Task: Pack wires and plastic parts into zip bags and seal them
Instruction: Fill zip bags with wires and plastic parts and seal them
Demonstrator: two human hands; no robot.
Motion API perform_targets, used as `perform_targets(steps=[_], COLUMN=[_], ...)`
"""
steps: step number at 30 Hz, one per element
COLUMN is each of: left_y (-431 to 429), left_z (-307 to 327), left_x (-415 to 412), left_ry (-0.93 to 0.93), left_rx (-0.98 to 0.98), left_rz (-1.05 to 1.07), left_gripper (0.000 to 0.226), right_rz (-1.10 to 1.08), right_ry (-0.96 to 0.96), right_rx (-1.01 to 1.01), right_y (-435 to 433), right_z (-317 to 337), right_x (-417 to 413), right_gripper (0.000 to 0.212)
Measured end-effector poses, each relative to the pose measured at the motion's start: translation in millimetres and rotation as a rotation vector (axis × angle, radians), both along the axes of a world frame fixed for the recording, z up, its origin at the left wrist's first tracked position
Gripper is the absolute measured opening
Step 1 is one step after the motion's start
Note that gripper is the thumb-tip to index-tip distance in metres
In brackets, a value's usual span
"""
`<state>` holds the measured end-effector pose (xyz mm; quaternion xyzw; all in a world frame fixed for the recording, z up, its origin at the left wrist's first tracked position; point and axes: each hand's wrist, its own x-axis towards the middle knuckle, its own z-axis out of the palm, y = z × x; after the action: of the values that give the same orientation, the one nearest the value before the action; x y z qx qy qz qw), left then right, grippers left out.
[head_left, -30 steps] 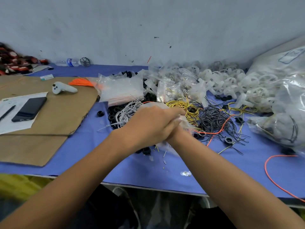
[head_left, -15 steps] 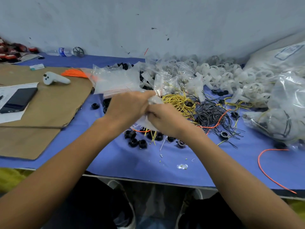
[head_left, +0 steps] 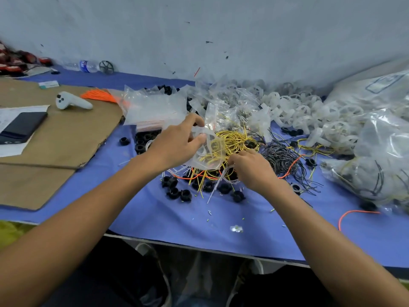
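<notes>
A small clear zip bag [head_left: 209,151] hangs just above the blue table cover [head_left: 199,231] at the middle of the bench, crumpled and glossy, with loops of yellow wire showing through its film. The left hand [head_left: 177,144] pinches its upper left edge between thumb and fingertips. The right hand [head_left: 251,168] sits at the bag's lower right corner, its curled fingers gripping a wire bundle [head_left: 222,173] – yellow and white strands that fan out below. No writing shows on the bag; the blue label on the water bottle [head_left: 85,65] by the wall and the blue printed box on the big sack [head_left: 376,85] at the right are too blurred to read. The bag's long axis runs roughly from far to near, tilted down toward the person – which end is the mouth cannot be told.
</notes>
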<state>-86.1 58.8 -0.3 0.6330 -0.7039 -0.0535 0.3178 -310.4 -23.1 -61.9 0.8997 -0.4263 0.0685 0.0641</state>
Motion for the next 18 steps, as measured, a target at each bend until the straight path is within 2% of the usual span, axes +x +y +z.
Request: perform_targets(steps=[2,4,9,14,16,18], left_y=[-0.9,-0.6,-2.1,-3.0,-2.1,-0.4], left_z=[1.7,1.7,-2.2,-2.3,-1.6,-1.8], left_x=[-0.5,-1.0,-5.0,-10.8,-15.3,-21.4], left_ry=[-0.042,-0.070,-0.078,-0.110,-0.127,-0.136], left_rx=[0.007,0.018,0.059,0.096,0.124,0.140], left_rz=[0.007,0.020,0.033,0.060,0.054,0.025], left_gripper=[0.022,0.024,0.030,0.035,0.038,0.041], right_rz=[-0.045,-0.110,-0.151,-0.117,-0.056,-0.049], right_ry=[-0.002,-0.103,-0.540,-1.096,-1.136,-1.048], right_rx=[-0.044,-0.059,0.138,0.497,0.660,0.768], right_y=[-8.6,-11.9,0.4,20.3,28.9,37.4], right_z=[9.2,22.9,53.9,67.0,61.6,50.9], right_x=[-9.1,-22.0,-50.4,-47.6,-36.8,-15.3], right_gripper=[0.034,0.031,0.017,0.011,0.012,0.013])
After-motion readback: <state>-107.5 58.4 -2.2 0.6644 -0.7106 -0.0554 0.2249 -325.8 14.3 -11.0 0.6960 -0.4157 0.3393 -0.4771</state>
